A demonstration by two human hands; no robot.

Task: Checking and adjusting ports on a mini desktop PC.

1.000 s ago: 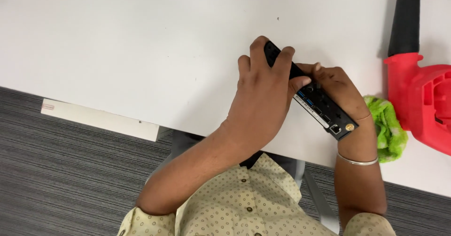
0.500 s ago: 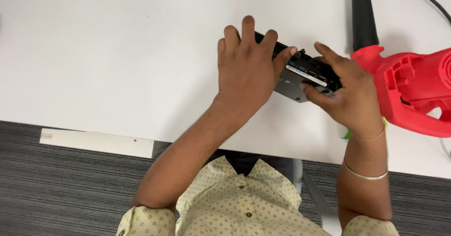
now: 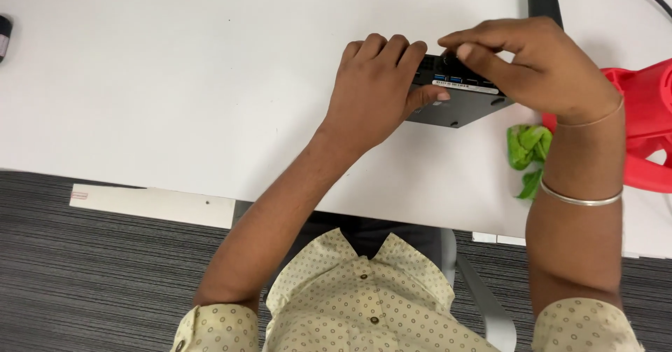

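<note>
Gripping black box (image 3: 458, 103) both hands; left hand (image 3: 374, 89) fingers wrapped, right hand (image 3: 535, 65) pinching, top hidden.

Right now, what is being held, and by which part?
A small black box device: left hand grips its left end, right hand pinches its top rear edge.

The person wears a cream short-sleeved shirt (image 3: 364, 310) dotted with small rings, brown buttons down its collared front, and thin silver bangles (image 3: 579, 198) on the right wrist.
</note>
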